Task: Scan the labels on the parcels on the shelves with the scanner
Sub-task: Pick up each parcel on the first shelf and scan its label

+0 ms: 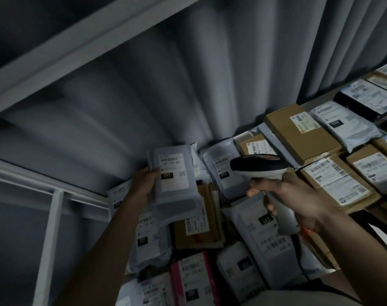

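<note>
My left hand (pixel 143 184) grips the left edge of a grey poly-bag parcel (pixel 177 195) and holds it raised, its white label (pixel 173 172) marked 231 facing me. My right hand (pixel 294 199) holds a grey and black handheld scanner (pixel 261 167) by its handle. The scanner's head points left toward the held parcel, a short gap away. Below both hands, several grey bags and brown boxes with labels lie packed on the shelf (pixel 318 276).
A brown carton (pixel 303 133) and more labelled bags and boxes fill the shelf to the right. White metal shelf frame bars (pixel 48 228) stand at left and a beam (pixel 77 47) crosses overhead. A grey curtain (pixel 166 96) hangs behind.
</note>
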